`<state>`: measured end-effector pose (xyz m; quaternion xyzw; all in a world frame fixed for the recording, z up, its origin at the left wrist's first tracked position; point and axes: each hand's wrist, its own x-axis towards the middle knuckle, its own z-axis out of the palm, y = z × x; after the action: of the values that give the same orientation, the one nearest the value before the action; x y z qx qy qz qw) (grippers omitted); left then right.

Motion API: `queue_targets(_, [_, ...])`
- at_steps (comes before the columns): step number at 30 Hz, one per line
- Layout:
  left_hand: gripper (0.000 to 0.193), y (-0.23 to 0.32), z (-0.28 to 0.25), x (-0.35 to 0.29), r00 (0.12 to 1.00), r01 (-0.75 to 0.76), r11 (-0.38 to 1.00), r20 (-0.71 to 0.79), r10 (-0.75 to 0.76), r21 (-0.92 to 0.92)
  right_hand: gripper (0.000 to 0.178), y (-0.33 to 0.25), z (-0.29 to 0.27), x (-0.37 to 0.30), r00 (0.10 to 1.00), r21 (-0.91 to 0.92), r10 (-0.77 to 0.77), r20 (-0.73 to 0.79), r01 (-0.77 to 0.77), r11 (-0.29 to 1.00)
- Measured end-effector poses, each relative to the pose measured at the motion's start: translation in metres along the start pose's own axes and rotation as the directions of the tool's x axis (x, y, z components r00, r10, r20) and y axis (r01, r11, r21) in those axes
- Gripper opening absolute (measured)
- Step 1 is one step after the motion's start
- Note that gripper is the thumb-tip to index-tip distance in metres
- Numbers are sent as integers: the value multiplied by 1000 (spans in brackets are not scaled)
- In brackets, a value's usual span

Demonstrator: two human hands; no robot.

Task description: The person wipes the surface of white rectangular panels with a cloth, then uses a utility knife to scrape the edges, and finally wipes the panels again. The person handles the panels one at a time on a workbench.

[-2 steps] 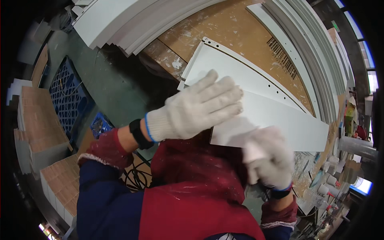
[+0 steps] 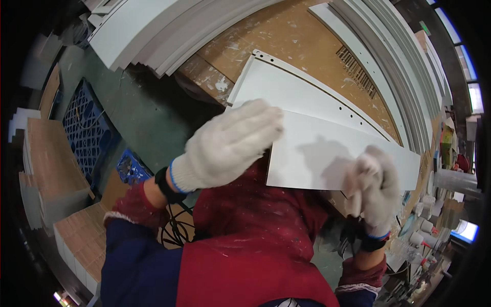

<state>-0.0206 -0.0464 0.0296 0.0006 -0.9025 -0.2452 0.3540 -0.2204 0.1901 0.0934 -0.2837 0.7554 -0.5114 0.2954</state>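
Observation:
A smooth white panel [image 2: 312,153] lies at a slant on top of a longer white board [image 2: 291,89] with a grooved, drilled far edge. My left hand [image 2: 227,146], in a white knit glove, is over the panel's left end with fingers stretched out flat; whether it touches is unclear. Toward the right end of the panel, my gloved right hand [image 2: 378,192] is blurred by motion, its fingers curled round a pale pinkish, crumpled cloth-like thing [image 2: 360,171]. That thing is mostly hidden by the fingers.
Both boards rest on a brown, paint-flecked worktable [image 2: 276,36]. Long white profiles [image 2: 378,56] are stacked at the far right, more white boards [image 2: 148,36] at the far left. A blue plastic pallet [image 2: 87,128] and stacked panels [image 2: 53,153] stand left. Bottles and cups [image 2: 419,235] crowd the right.
My left hand has drawn back to the left and nearer me, uncovering more of the panel. My right hand has moved right along it and slightly up.

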Motion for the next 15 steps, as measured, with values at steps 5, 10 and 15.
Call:
queue_targets(5, [29,14,-5,-13,429,712,-43,483,-763,-701,30,7,-76,33,907,-377,-286,-310,159,912])
queue_targets(10, [40,15,40,-9,550,554,-383,671,-497,-739,42,19,-106,78,599,-939,-801,6,278,200])
queue_targets(15, [50,28,61,8,478,591,-514,783,-398,-622,44,25,-82,10,607,-904,-793,-47,311,292])
